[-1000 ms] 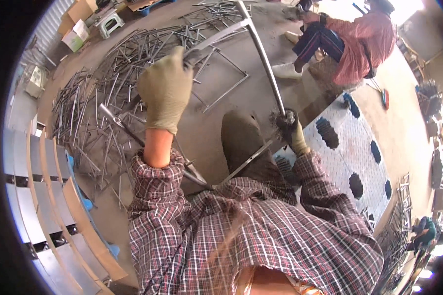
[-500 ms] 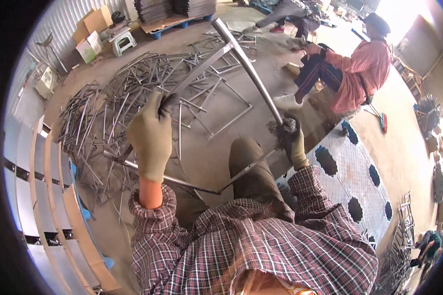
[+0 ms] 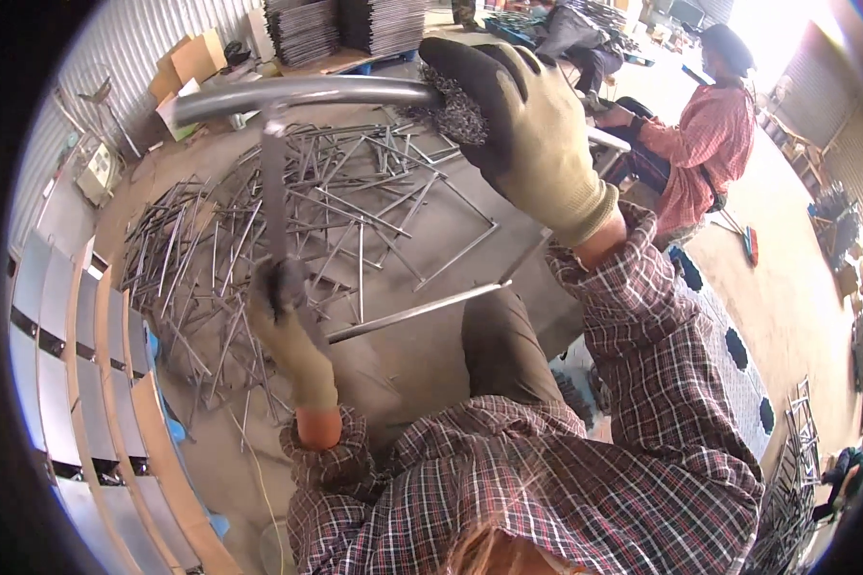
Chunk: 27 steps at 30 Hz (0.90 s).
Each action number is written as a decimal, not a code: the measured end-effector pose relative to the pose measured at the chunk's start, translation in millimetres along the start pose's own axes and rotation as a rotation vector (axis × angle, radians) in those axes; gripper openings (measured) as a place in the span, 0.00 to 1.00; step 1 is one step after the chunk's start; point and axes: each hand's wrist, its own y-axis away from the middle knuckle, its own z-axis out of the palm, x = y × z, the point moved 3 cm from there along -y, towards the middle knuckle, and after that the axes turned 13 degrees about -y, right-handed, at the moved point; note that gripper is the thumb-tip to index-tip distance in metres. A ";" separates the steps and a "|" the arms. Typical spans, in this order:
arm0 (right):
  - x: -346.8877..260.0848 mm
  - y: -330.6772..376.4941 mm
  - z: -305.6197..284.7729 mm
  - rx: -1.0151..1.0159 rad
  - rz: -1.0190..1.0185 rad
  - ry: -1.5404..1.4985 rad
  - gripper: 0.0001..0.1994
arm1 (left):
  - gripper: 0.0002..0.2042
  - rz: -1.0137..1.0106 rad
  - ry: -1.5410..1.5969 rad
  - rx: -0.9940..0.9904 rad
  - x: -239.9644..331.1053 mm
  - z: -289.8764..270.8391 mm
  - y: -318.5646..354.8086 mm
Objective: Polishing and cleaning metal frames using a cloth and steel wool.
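A grey metal tube frame (image 3: 336, 91) is held up in front of me, one tube running nearly level across the top with a flat bar joined below it. My left hand (image 3: 292, 340), in a beige glove with dark fingers, is closed around that flat bar. In my right hand (image 3: 547, 144), gloved the same way, a wad of steel wool (image 3: 458, 110) is pressed around the right part of the upper tube. Another straight tube (image 3: 422, 311) of what seems the same frame passes above my knee; how they join is partly hidden.
Beyond my hands, a large heap of metal frames (image 3: 307, 206) covers the floor. Stacked panels with cardboard (image 3: 77, 383) stand at the left. A person in a red checked shirt (image 3: 710, 134) sits at the right, near a perforated sheet (image 3: 719, 335). More stacks (image 3: 384, 24) rest on a blue pallet.
The frame has turned so that its upper tube lies nearly level. My right hand has risen with the steel wool; my left hand has moved lower.
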 end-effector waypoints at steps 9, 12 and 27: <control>74.8 53.6 -5.0 -0.188 0.154 0.017 0.28 | 0.22 -0.299 0.030 -0.165 -82.0 -41.2 31.8; 79.3 71.4 -9.2 -0.239 0.173 0.009 0.26 | 0.19 0.227 -0.516 -0.095 -68.3 -39.6 29.0; 33.0 79.3 -4.9 -0.263 0.101 -0.172 0.30 | 0.18 0.655 -1.188 -0.819 122.6 116.6 -14.1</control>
